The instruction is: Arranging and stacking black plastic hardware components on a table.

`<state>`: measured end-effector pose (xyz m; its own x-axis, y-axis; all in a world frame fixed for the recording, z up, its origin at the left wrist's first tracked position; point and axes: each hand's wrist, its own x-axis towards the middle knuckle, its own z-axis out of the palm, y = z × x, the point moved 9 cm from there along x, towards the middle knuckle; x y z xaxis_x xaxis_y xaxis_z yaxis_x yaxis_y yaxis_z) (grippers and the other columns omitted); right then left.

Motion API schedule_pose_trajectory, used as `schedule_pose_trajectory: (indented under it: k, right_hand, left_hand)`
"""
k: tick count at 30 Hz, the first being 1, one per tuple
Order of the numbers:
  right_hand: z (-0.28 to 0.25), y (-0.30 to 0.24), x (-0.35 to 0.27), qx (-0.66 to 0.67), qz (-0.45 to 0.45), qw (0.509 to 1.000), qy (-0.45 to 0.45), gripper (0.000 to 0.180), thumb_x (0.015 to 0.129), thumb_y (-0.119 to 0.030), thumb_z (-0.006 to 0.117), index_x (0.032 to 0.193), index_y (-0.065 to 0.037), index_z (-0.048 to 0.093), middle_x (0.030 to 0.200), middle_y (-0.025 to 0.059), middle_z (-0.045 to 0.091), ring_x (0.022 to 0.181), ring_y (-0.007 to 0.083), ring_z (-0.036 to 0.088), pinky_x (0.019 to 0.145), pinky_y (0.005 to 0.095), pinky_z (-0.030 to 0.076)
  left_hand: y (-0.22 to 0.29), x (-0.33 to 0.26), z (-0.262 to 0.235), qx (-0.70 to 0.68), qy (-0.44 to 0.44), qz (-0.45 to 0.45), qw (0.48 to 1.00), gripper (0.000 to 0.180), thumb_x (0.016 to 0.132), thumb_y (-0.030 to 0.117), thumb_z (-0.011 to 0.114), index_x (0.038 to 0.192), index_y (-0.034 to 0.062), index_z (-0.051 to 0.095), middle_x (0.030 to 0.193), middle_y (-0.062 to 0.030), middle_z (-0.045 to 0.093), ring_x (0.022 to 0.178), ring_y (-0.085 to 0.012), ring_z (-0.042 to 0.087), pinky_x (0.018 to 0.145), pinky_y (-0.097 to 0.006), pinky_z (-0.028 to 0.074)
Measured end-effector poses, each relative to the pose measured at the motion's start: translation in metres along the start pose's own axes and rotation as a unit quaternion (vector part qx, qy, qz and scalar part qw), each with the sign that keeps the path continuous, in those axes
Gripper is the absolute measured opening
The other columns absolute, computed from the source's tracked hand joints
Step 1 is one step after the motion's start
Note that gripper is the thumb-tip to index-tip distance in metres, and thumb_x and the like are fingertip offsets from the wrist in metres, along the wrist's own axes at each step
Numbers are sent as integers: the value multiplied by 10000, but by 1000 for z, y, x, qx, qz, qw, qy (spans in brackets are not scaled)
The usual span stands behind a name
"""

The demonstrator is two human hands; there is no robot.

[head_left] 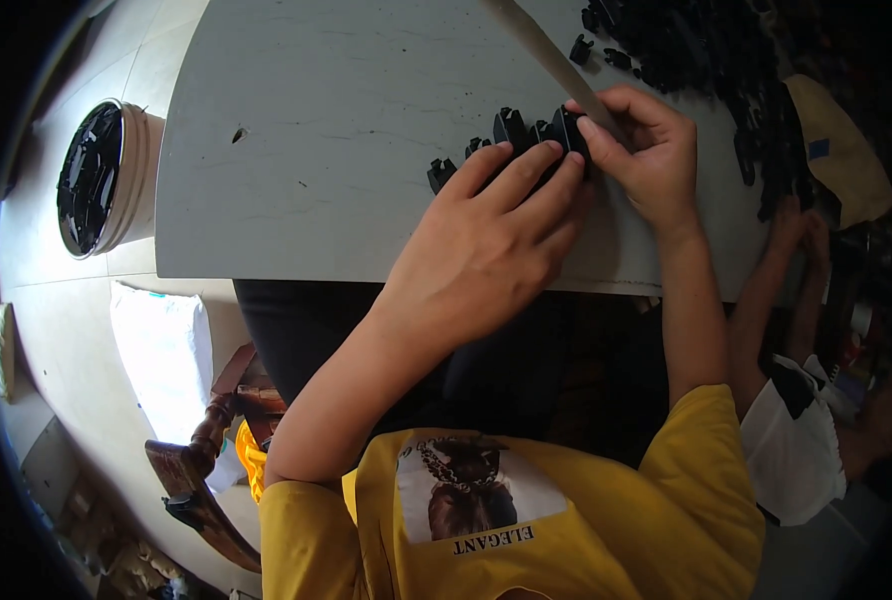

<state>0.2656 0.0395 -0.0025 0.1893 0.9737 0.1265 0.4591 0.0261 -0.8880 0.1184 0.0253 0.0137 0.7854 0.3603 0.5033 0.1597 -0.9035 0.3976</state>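
A short row of small black plastic parts (509,126) stands on the grey-white table (286,130) in front of me. My left hand (496,232) lies over the row from the near side, its fingers bent down onto the parts and hiding several of them. At the row's right end, my right hand (656,150) pinches a black plastic part (568,130) between thumb and fingers. A brownish flat strip (551,60) runs from the far edge of the view down to my right hand, which covers some of it.
More black parts (686,50) are heaped at the far right, where another person's hands (796,230) reach in beside a tan bag (846,150). Left of the table stands a bucket (134,180) of black pieces. A white sack (166,350) and a wooden chair (201,460) are at lower left.
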Motion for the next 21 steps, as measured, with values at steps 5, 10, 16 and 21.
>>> schedule_pose_trajectory:
  k: [5,10,16,21]
  right_hand:
    - [4,2,4,-2,-5,1000,-15,153,844,46,637,995,39,661,951,44,670,869,86,619,798,222,495]
    - [3,8,2,-49,8,999,-15,106,842,31,646,948,33,635,945,46,669,879,79,605,785,221,488]
    - [-4,18,-2,-31,35,999,-5,66,854,46,624,914,25,604,919,18,645,862,56,572,760,208,465]
    - [-2,18,4,-96,-54,994,18,53,865,-11,624,917,-2,616,796,7,630,764,51,579,675,196,478]
  left_hand:
    - [-3,1,1,12,3,1,1000,395,725,116,663,1119,94,664,1251,-55,580,1187,-239,538,980,-421,446]
    - [-2,-2,-2,25,-23,11,999,435,712,184,661,1132,70,658,1277,-104,564,1210,-261,523,1000,-437,425]
    - [1,0,2,7,-10,31,999,364,768,206,613,1095,52,658,1301,-128,547,1246,-284,495,1036,-434,391]
    - [1,-6,9,5,-44,32,999,326,797,170,576,1090,52,656,1362,-150,510,1277,-290,469,1079,-436,355]
